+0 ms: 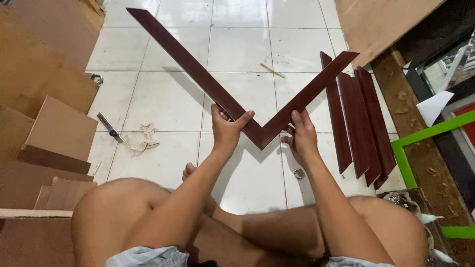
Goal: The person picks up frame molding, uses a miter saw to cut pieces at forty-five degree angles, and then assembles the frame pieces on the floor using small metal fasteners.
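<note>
White tiled floor (237,49), hands gripping V-frame (262,133)

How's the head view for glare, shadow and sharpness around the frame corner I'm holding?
Head view: sharp throughout; soft glare on the white floor tiles; a faint shadow falls left of the dark red frame corner; left hand and right hand evenly lit; edges bow slightly from the wide lens.
</note>
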